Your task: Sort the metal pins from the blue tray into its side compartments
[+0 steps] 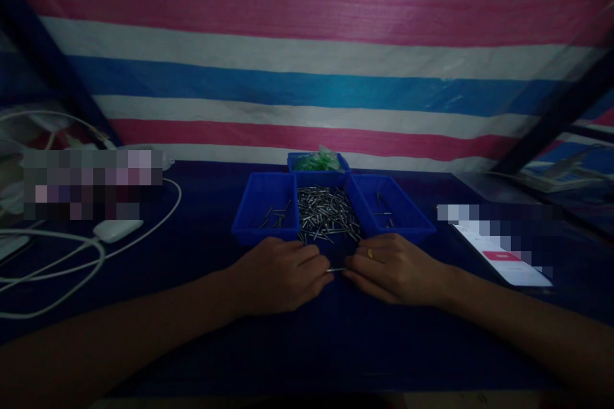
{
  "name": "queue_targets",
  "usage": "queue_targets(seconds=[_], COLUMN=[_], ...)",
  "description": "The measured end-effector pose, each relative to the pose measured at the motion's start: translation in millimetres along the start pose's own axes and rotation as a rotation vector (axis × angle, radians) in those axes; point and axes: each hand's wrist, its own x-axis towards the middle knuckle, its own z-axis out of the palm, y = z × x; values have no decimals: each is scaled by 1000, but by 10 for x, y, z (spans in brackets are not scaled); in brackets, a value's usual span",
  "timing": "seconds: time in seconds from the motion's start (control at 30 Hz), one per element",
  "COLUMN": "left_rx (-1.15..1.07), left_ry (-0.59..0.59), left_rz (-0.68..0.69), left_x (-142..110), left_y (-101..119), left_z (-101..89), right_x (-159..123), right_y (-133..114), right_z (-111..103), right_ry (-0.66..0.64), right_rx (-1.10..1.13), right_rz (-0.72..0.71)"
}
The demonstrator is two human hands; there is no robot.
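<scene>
Between my two hands is a thin silvery metal pin (pixel 338 270), thicker at its left end, which looks like a pop rivet. My left hand (pixel 283 275) pinches the thicker end, its fingers curled. The thin end runs into the closed fingertips of my right hand (pixel 391 268), which wears a ring. Just beyond the hands lies a heap of similar metal pins (pixel 326 211). A blue bin (pixel 266 188) left of the heap holds several pins, and another blue bin (pixel 391 198) on the right holds a few.
Behind the heap stands a blue bin (pixel 291 163) with green plastic bags (pixel 322 158). White cables (pixel 103 255) and a white adapter (pixel 118 229) lie on the left of the dark blue table (pixel 307 358). A lit phone (pixel 503 262) lies right. Striped sheeting (pixel 307 89) hangs behind.
</scene>
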Motion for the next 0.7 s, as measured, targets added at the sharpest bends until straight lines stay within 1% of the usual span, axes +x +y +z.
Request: queue_targets(seconds=[0.13,0.2,0.37,0.57,0.63,0.7], left_rx=[-12,1,0,-26,-35,-50], left_ry=[71,85,86,60,55,83], left_rz=[25,39,94,206,218,220], left_x=[4,2,-14,-39,-40,-40], left_y=[2,0,-13,-33,-32,-27], left_z=[-17,-16,-18,-59,-61,-53], right_x=[-17,-27,-35,-18,-8,-2], right_y=[2,4,12,12,8,6], right_z=[19,33,53,43,41,43], right_ry=[-18,-38,-78,-120,-125,-119], right_rx=[-2,3,30,52,56,56], right_rz=[-3,-8,-11,-19,-20,-17])
